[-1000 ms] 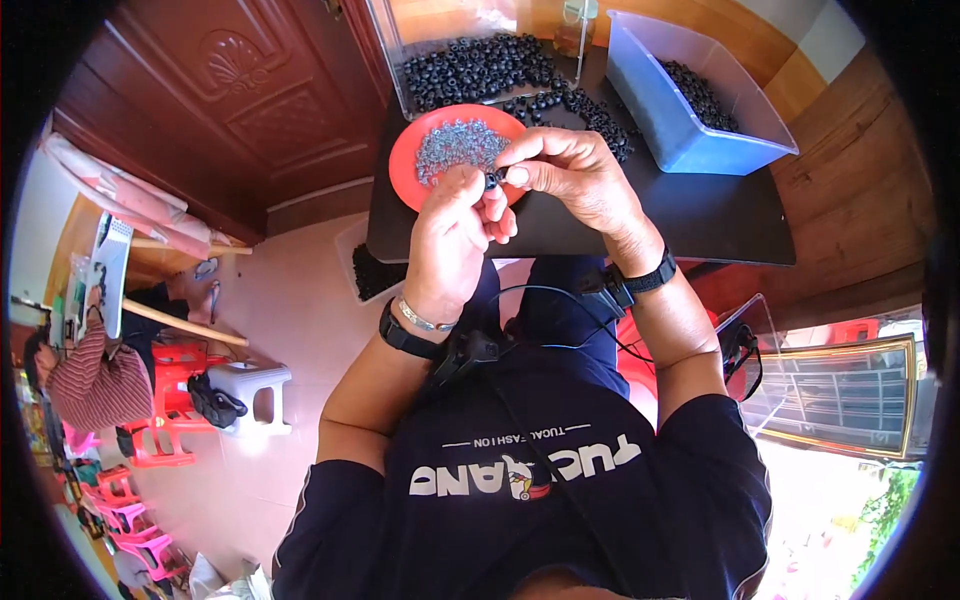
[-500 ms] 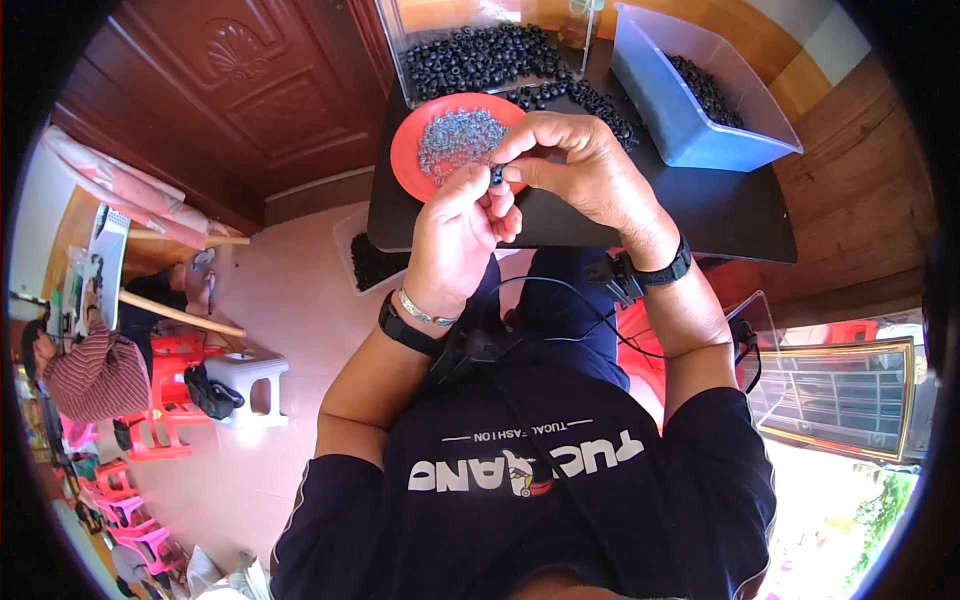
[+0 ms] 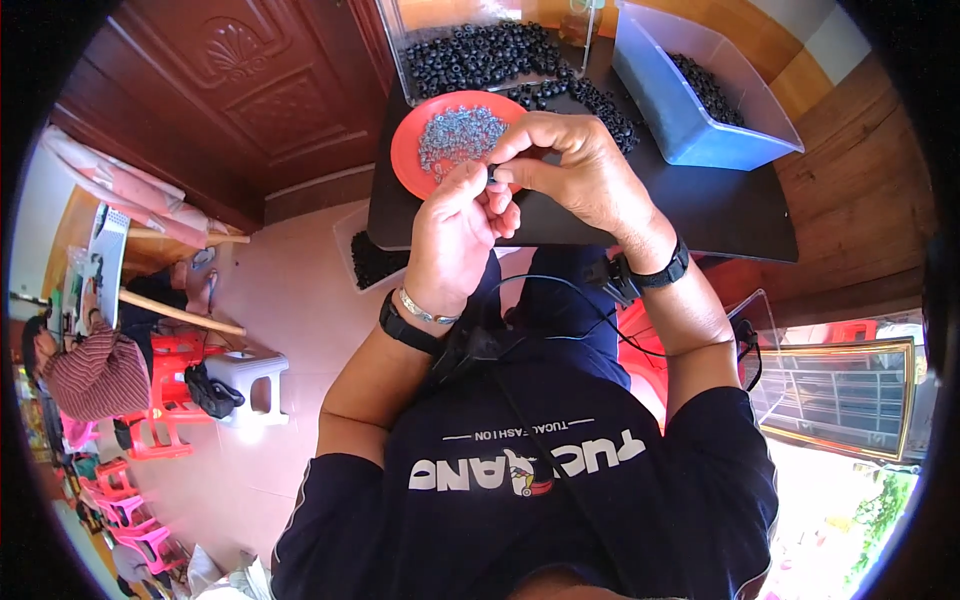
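Two hands meet in the upper middle of the frame, and we see them pinch one tiny thing together. Our left hand (image 3: 455,235) has its fingers curled and its thumb pressed up to a small dark ring (image 3: 491,176). Our right hand (image 3: 575,170) comes over from the right, and its fingertips close on the same small ring, so the hands touch each other there. The ring is too small for us to tell more about it.

Just above the hands sits a red plate (image 3: 408,150) with a heap of little silver metal bits (image 3: 458,135) on it. The plate rests on a black table (image 3: 720,205). Behind the plate, at the top of the frame, a clear box (image 3: 395,40) holds many black rings (image 3: 480,55), and some spill onto the table beside the right hand. In the upper right stands a blue bin (image 3: 690,140) with more black pieces inside.

We wear a black band (image 3: 405,328) and a silver bracelet (image 3: 425,310) on the left wrist, and a black band on the right wrist (image 3: 665,272). At the far left, red stools (image 3: 165,400) stand on the pale floor.
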`<state>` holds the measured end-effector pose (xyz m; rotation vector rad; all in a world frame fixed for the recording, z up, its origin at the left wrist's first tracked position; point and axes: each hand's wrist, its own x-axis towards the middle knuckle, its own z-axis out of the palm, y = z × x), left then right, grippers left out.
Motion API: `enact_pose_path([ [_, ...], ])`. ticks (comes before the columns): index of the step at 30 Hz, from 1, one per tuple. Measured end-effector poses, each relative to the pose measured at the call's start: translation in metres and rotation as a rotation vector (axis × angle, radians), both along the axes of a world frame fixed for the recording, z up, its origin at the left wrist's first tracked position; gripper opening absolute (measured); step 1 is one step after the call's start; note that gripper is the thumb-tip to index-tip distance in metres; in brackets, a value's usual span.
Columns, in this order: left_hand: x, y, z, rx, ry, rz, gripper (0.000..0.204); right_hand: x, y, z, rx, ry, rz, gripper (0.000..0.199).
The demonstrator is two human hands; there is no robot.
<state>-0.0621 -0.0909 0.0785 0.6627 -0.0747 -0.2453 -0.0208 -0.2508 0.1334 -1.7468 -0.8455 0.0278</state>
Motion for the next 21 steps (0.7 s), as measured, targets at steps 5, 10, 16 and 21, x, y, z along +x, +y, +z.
enact_pose_path([
  [5,-0.002,-0.001,0.002,-0.102,0.038,-0.042,0.022,-0.009,0.004,-0.018,0.185,0.079,-0.017,0.025],
  [10,-0.007,-0.004,0.011,-0.04,0.062,-0.006,0.024,-0.014,0.01,-0.024,0.172,-0.094,-0.111,0.029],
  [16,-0.006,-0.003,0.008,-0.035,0.004,-0.021,0.023,-0.018,0.012,-0.029,0.14,-0.206,-0.194,0.03],
  [21,-0.006,-0.001,-0.001,0.014,-0.043,-0.012,0.022,-0.021,0.009,-0.027,0.142,-0.264,-0.223,0.03],
])
